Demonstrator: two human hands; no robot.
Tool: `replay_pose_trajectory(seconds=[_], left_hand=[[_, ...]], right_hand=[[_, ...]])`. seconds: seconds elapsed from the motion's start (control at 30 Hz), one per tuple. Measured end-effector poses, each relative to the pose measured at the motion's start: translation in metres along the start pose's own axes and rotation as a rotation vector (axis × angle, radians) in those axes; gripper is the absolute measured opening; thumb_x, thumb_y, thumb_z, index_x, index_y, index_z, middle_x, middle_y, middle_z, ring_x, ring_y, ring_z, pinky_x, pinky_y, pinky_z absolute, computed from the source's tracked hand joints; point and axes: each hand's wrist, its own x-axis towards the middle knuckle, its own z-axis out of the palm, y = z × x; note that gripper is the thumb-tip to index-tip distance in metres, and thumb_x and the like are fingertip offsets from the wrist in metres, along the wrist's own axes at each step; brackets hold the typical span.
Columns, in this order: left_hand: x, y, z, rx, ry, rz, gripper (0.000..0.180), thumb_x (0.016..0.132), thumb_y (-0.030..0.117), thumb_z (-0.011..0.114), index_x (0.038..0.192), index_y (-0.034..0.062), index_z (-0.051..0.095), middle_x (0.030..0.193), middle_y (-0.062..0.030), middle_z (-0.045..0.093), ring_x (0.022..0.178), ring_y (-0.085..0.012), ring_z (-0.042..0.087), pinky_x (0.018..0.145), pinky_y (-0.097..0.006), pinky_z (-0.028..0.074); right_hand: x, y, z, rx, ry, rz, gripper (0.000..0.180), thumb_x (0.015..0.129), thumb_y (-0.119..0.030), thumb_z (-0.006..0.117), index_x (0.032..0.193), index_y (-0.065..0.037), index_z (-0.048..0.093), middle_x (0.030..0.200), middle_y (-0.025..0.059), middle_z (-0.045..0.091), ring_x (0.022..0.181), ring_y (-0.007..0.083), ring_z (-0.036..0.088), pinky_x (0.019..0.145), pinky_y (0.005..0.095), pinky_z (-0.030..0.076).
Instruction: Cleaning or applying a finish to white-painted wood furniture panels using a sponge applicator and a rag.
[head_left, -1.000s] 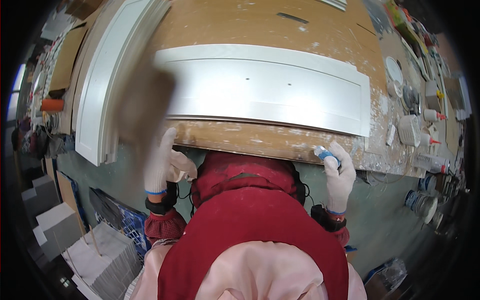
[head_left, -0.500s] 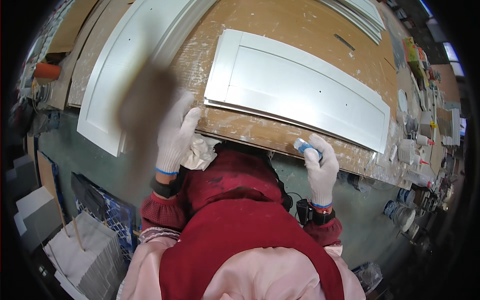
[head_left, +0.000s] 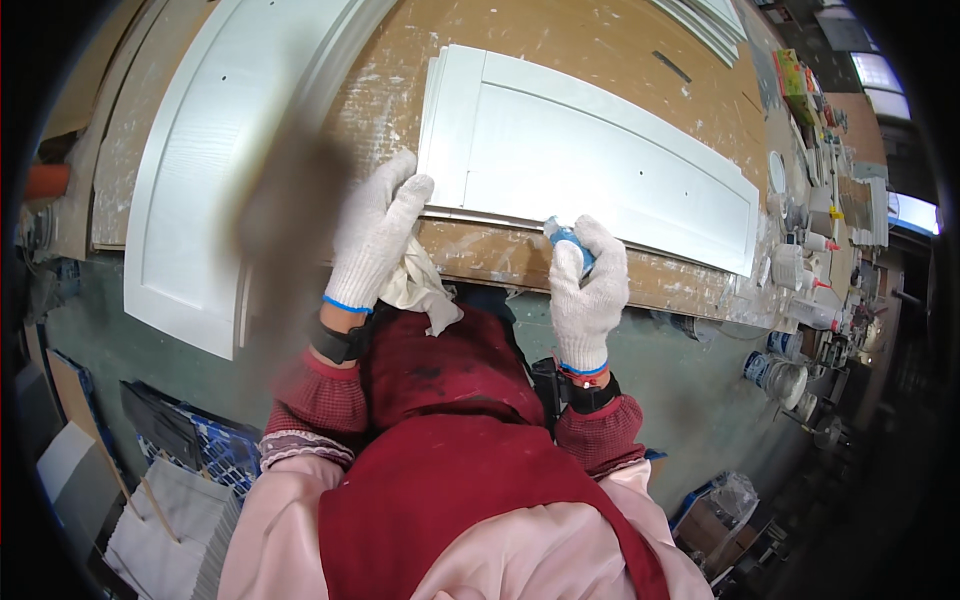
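Note:
A white framed cabinet door panel [head_left: 610,150] lies flat on the workbench, with the edge of at least one more panel under it. My left hand [head_left: 372,240], in a white knit glove, is at the panel's near left corner, fingertips by its left edge. A crumpled white cloth [head_left: 422,288] hangs from that hand's palm side; the fingers gripping it are partly hidden. My gloved right hand [head_left: 590,295] pinches a small blue piece [head_left: 570,240] between thumb and fingers, at the panel's near edge. The exact kind of this piece cannot be made out.
The brown, paint-flecked bench top [head_left: 500,262] carries another long white door [head_left: 190,170] at left, overhanging the front. More white panels [head_left: 705,25] are stacked at the far right. Bottles [head_left: 822,315] and tubs line the right side; buckets [head_left: 775,375] stand below. A dark blur partly covers the left.
My right hand has moved left and forward with the blue piece, up to the panel's near edge. My left hand, cloth still with it, has come forward to the panel's left corner.

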Motion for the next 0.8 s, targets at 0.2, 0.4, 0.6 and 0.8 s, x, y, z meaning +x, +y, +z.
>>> replay_pose_trajectory(seconds=[0.2,0.4,0.6,0.8], left_hand=[[0.008,-0.013,-0.008,-0.163,-0.097,-0.064,0.046,0.091,0.020,0.062,0.128,-0.0060,0.053,0.098,-0.0069,0.064,0.071,-0.0063,0.053,0.059,-0.022,0.045],[0.009,-0.005,-0.009,-0.134,-0.151,-0.127,0.047,0.091,0.021,0.063,0.128,-0.0061,0.053,0.099,-0.0072,0.064,0.068,-0.0066,0.053,0.057,-0.022,0.045],[0.009,-0.003,-0.012,-0.117,-0.200,-0.146,0.047,0.091,0.022,0.062,0.128,-0.0059,0.053,0.104,-0.0096,0.064,0.076,-0.0091,0.057,0.063,-0.023,0.047],[0.011,-0.005,-0.012,0.002,-0.168,-0.031,0.048,0.090,0.025,0.062,0.126,-0.0065,0.055,0.116,-0.0151,0.063,0.105,-0.0186,0.057,0.090,-0.031,0.046]], right_hand=[[0.001,0.008,0.006,-0.057,0.032,-0.048,0.032,0.080,-0.007,0.069,0.110,-0.003,0.059,0.099,0.0133,0.062,0.088,0.0253,0.063,0.078,0.0330,0.051],[0.004,0.000,0.009,-0.137,-0.007,-0.077,0.034,0.079,-0.006,0.069,0.111,-0.004,0.059,0.098,0.0143,0.062,0.088,0.0271,0.063,0.078,0.0344,0.051],[0.001,0.012,0.001,-0.172,0.027,-0.070,0.035,0.078,-0.006,0.070,0.111,-0.005,0.059,0.098,0.0136,0.061,0.088,0.0272,0.063,0.077,0.0338,0.051],[0.002,0.002,0.012,-0.022,-0.022,-0.020,0.031,0.077,-0.007,0.070,0.107,-0.006,0.062,0.098,0.0124,0.061,0.084,0.0261,0.062,0.074,0.0325,0.051]])
